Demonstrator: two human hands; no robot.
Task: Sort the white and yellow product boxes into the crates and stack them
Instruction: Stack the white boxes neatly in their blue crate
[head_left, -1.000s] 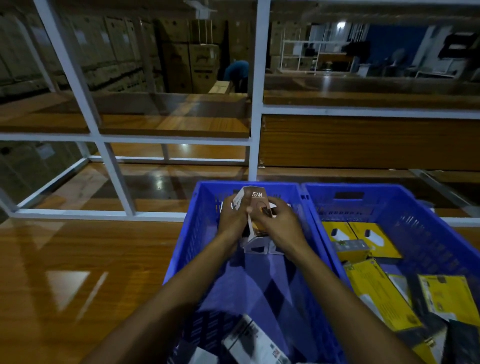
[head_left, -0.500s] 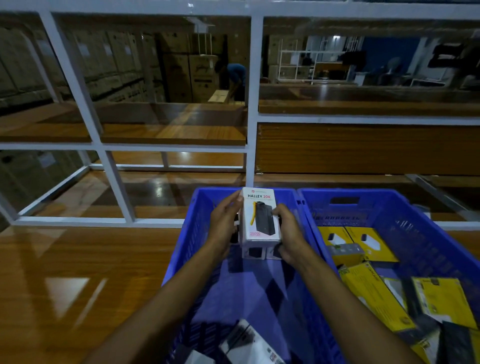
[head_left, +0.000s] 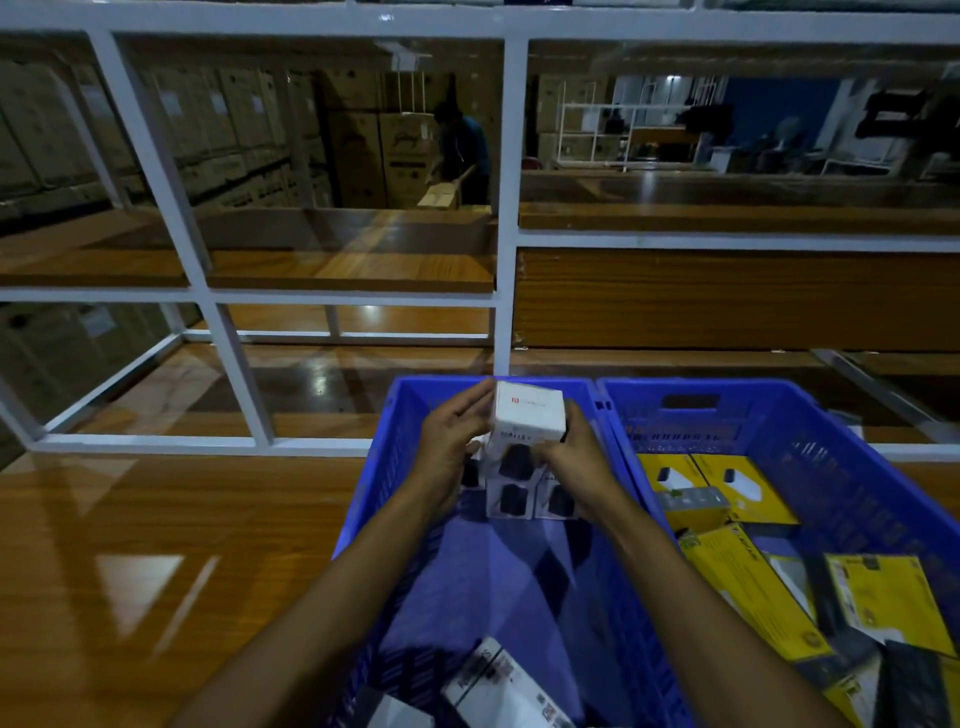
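Where stacked white boxes (head_left: 511, 499) stand against far wall of left blue crate (head_left: 371, 478), white product box (head_left: 529, 418) upright on top of them; seated or hovering, cannot tell. Left hand (head_left: 449, 441) presses its side, fingers fairly straight; right hand (head_left: 574, 460) grips opposite side. Step: topping stack. Next likely: square edges, release, fetch loose white box (head_left: 488, 680) at crate's near end. Yellow boxes (head_left: 737, 483) lie in right crate (head_left: 857, 467), beside it.

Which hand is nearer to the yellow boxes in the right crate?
Right. The right hand grips the white box on its side toward the yellow boxes; the left hand presses the opposite side, farther away.
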